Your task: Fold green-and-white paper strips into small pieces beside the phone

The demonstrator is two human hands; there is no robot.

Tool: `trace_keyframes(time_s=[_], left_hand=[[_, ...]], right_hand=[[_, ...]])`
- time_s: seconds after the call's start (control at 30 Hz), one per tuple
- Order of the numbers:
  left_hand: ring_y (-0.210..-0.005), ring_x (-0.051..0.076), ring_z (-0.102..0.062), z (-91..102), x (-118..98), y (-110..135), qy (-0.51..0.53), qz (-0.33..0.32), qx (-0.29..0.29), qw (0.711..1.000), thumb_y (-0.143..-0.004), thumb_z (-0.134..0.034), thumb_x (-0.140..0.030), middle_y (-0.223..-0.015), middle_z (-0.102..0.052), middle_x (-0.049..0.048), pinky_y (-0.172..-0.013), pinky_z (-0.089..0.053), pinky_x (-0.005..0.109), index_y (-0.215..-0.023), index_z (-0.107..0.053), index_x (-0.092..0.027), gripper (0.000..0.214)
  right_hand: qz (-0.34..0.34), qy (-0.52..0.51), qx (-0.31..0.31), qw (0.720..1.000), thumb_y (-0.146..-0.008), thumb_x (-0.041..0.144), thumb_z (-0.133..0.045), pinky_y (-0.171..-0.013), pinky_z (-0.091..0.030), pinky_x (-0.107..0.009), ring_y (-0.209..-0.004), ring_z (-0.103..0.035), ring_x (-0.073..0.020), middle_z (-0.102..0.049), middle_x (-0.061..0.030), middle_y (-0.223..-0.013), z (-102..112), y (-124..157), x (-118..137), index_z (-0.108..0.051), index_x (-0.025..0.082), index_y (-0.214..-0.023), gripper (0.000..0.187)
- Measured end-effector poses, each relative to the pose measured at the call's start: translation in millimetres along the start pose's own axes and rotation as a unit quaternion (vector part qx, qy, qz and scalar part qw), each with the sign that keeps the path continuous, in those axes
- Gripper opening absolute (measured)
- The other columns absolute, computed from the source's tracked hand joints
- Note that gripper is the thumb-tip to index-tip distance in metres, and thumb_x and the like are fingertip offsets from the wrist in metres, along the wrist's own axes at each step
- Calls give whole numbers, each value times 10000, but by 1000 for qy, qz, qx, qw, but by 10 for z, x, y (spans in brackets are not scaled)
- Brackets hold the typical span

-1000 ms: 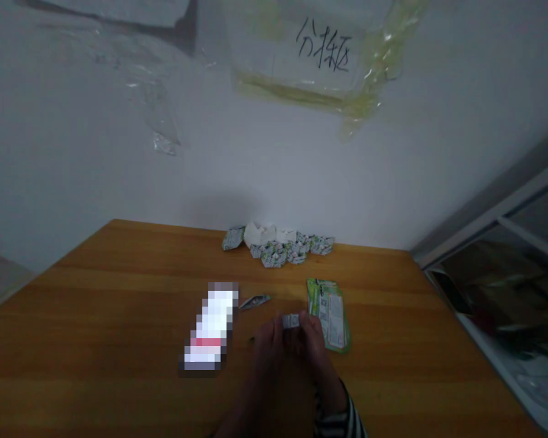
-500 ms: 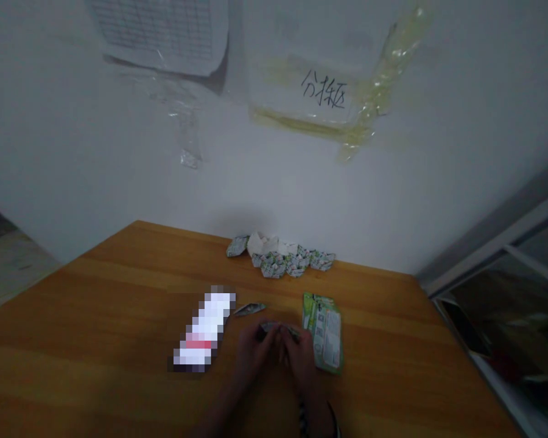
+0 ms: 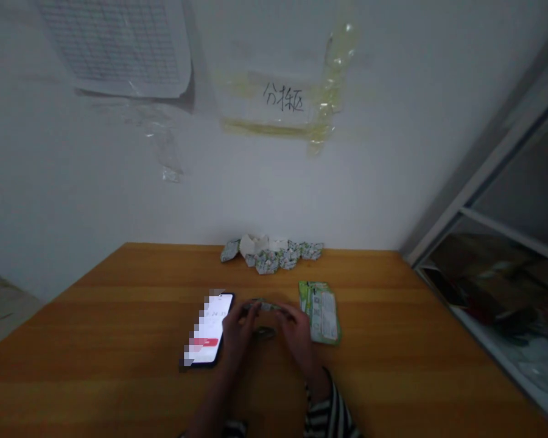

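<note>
Since the earlier frame the hands are drawing apart: fingertips that were meeting are now leaving a gap, and a thin green-and-grey strip [image 3: 267,305] is stretching across it, right of the phone [image 3: 217,325], level with its upper part. The left hand [image 3: 237,331], just right of the phone, is pinching the strip's left end; the right hand [image 3: 298,330], farther right of the phone, is holding the other end by its fingertips, though dim light is blurring the exact contact. A small dark piece [image 3: 263,333] is lying right of the phone, between the two hands. Well to the right of the phone, just beside the right hand, a green pouch [image 3: 325,319] is lying flat on the wooden table [image 3: 119,328]. Beyond the phone and to its right, folded printed papers [image 3: 267,263] are resting near the wall [image 3: 256,194], with white paper [image 3: 256,244] showing among them.
</note>
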State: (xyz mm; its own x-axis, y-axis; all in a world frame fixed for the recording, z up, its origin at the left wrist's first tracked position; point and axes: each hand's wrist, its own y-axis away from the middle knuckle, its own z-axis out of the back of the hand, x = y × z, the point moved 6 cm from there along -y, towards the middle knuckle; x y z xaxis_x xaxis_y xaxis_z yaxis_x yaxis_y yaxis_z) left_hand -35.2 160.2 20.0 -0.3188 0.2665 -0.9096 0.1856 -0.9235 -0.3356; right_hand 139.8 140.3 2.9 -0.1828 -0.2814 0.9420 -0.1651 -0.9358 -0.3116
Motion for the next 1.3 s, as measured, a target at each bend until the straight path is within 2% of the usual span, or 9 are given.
trace_keyframes(time_s=[0.13,0.23,0.33,0.4,0.53,0.87,0.97,1.17,1.3], left_hand=[[-695,197,-671,85,59,-108,-11,-2,-15,1000,-781,-654,-478,-736,-718,40,-643,-528,279,-790,-678,-173,305],[-731,208,-682,45,16,-99,-1,-4,17,1000,-796,-628,-485,-767,-727,48,-672,-535,293,-805,-685,-173,317],[-786,216,-680,35,-66,-51,-1,-11,30,999,-832,-584,-472,-809,-730,57,-722,-533,309,-839,-687,-175,314],[-782,213,-667,71,-90,-29,-15,-12,15,1000,-844,-570,-463,-803,-724,56,-721,-522,306,-830,-683,-173,311],[-743,205,-650,171,-49,-21,-28,-8,-40,999,-863,-541,-462,-767,-714,51,-681,-503,286,-783,-672,-172,329],[-745,206,-654,22,-7,47,-31,-17,7,999,-878,-523,-464,-787,-721,56,-675,-492,289,-824,-688,-160,349],[-794,214,-664,-25,-84,135,-22,-37,28,999,-879,-525,-459,-843,-725,74,-717,-507,302,-870,-692,-158,345],[-693,200,-656,-194,-316,332,-32,-45,101,993,-894,-464,-465,-725,-702,56,-662,-501,294,-703,-650,-183,388],[-683,198,-646,-310,-386,395,-26,-52,163,985,-888,-462,-435,-702,-696,48,-682,-484,303,-692,-633,-200,351]], right_hand=[[103,124,-78,984,-920,287,-498,-877,-512,-354,-943,-648,-207,-720,-80,-1001,282,1,70,-728,237,-1059,273],[112,219,-110,963,-931,256,-471,-930,-483,-385,-1003,-619,-217,-700,-102,-1045,569,6,44,-715,218,-1082,290],[107,281,-82,950,-905,286,-536,-1015,-422,-437,-1106,-581,-242,-682,-112,-1129,832,39,1,-698,217,-1121,278],[105,303,-21,947,-842,321,-642,-1077,-355,-481,-1219,-527,-270,-649,-117,-1238,936,95,-41,-655,225,-1210,380],[77,328,96,937,-693,341,-793,-1153,-184,-562,-1348,-421,-311,-548,-126,-1393,1006,258,-164,-576,235,-1319,670],[42,306,119,944,-866,299,-636,-1151,-206,-536,-1318,-483,-274,-611,-128,-1319,1047,282,-97,-708,211,-1134,292],[55,316,94,942,-943,283,-511,-1146,-231,-511,-1229,-569,-260,-675,-103,-1232,1068,281,-1,-736,215,-1065,266],[55,356,-50,932,-930,284,-508,-936,-473,-390,-997,-675,-264,-751,-100,-1041,1052,278,126,-760,215,-979,266],[36,379,-35,924,-856,252,-614,-832,-503,-359,-907,-698,-266,-772,-69,-959,955,294,97,-786,260,-862,172]])
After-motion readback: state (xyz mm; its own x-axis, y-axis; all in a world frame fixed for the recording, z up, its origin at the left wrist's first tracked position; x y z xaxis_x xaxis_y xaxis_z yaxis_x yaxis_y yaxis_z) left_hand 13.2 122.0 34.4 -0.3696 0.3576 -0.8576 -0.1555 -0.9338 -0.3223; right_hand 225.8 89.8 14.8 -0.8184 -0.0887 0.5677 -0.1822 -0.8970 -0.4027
